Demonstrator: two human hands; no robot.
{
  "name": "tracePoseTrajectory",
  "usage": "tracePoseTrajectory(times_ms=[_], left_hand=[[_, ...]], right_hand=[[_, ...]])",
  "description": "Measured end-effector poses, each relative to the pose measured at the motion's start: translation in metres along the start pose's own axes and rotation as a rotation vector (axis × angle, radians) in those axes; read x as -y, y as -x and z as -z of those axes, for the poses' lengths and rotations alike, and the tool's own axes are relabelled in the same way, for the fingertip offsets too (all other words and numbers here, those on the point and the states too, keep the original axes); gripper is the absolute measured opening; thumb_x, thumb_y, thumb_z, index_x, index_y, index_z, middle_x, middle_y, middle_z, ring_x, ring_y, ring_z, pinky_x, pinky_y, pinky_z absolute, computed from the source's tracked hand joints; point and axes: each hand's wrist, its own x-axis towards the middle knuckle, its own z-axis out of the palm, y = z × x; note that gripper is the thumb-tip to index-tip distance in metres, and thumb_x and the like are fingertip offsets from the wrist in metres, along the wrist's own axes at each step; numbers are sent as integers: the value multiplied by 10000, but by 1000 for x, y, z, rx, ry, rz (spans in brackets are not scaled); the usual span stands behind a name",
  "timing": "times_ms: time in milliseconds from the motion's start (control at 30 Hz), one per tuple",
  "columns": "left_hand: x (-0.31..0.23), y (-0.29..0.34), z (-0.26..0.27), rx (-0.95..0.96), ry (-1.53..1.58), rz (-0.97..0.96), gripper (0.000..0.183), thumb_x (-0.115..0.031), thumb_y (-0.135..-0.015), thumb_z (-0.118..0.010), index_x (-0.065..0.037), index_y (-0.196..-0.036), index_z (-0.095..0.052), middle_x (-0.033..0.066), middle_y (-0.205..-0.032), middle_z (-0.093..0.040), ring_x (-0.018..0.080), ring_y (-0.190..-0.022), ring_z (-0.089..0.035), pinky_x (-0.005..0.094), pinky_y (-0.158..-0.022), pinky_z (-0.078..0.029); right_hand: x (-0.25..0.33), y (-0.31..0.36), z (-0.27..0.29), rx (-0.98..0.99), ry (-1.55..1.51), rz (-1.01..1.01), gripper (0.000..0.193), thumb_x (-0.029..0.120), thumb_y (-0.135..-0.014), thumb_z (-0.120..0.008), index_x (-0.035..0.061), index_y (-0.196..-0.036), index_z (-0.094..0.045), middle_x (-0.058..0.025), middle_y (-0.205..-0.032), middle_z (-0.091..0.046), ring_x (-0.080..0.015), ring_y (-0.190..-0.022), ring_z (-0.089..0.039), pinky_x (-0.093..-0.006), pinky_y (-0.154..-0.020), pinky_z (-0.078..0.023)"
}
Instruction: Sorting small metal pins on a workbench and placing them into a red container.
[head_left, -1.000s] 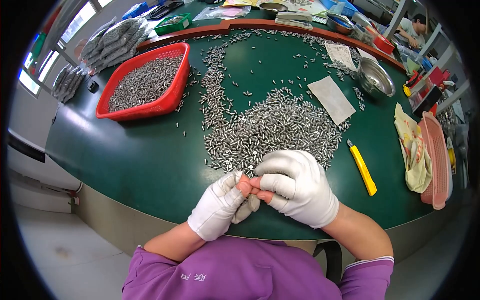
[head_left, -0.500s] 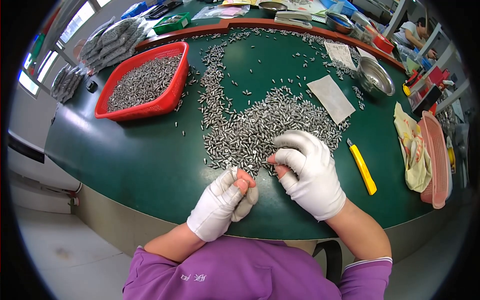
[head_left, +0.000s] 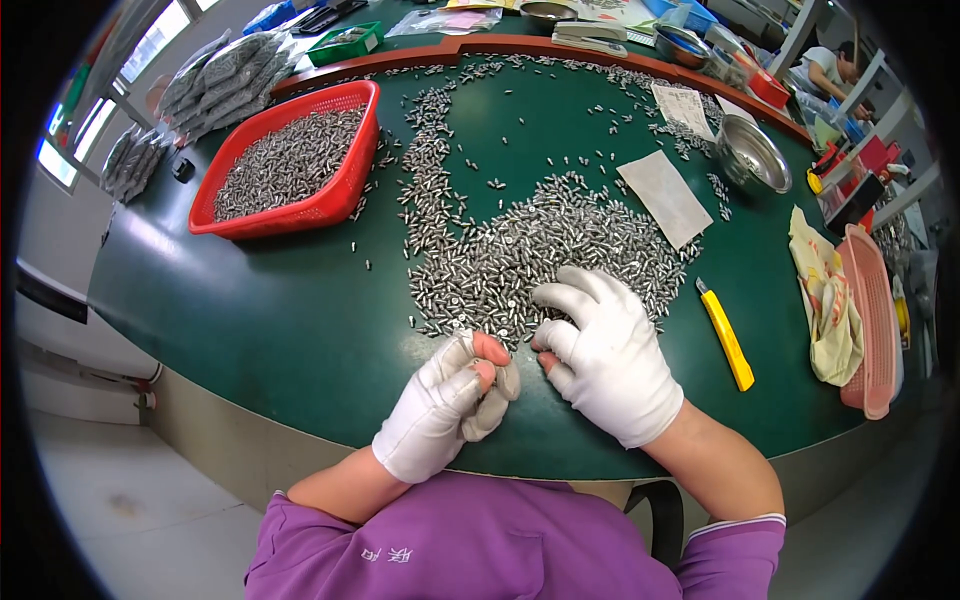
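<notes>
A broad heap of small, pointed silver metal parts covers the middle of the green table. Both my hands wear white gloves with bare thumb and forefinger tips. Just below the heap's near edge, my left hand is curled, its thumb tip close to the forefinger; whatever lies within the fingers is hidden. My right hand rests palm down at the near right edge of the heap. Its thumb and forefinger come close together beside the metal parts, while the other fingers bend over them. I cannot see anything between those tips.
A red plastic basket full of similar parts stands at left. To the right lie a yellow utility knife, a paper sheet, a steel bowl, a cloth and a pink basket. Another person sits far right.
My right hand has shifted slightly left and turned more palm down, its thumb and forefinger drawing closer. My left thumb and forefinger tips have parted a little.
</notes>
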Motion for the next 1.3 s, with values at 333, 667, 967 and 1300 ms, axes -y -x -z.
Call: tracePoseTrajectory(times_ms=[333, 667, 967, 1300], left_hand=[[-8, 2, -8, -33, -189, 136, 265, -351, -1006, -552, -109, -1105, -507, -6, -878, -570, 36, -608, -433, 179, -517, -317], [-7, 3, -4, 2, -107, 169, 201, -334, -997, -584, -144, -1060, -565, -29, -841, -607, 28, -597, -455, 173, -504, -320], [-5, 3, -2, -33, -71, 131, 194, -349, -1000, -577, -159, -1041, -573, -43, -823, -615, 18, -601, -467, 165, -501, -308], [-7, 5, -6, -60, -175, 118, 263, -395, -1006, -550, -139, -1068, -550, -30, -850, -595, 24, -626, -484, 160, -519, -321]], right_hand=[[7, -3, 9, -165, -124, 163, 275, 215, -687, -738, 93, -890, -597, -69, -1086, -594, -310, -1090, -575, -456, -895, -483], [2, -4, 2, -232, -339, 210, 298, 226, -686, -752, 109, -931, -628, -44, -1010, -620, -283, -949, -631, -416, -759, -519], [4, -1, 2, -198, -301, 196, 287, 177, -680, -762, 126, -934, -639, -32, -1026, -621, -266, -992, -619, -410, -809, -503], [-1, -2, 5, -199, -137, 77, 279, 112, -665, -752, 119, -912, -623, -44, -1045, -615, -277, -1001, -609, -417, -824, -491]])
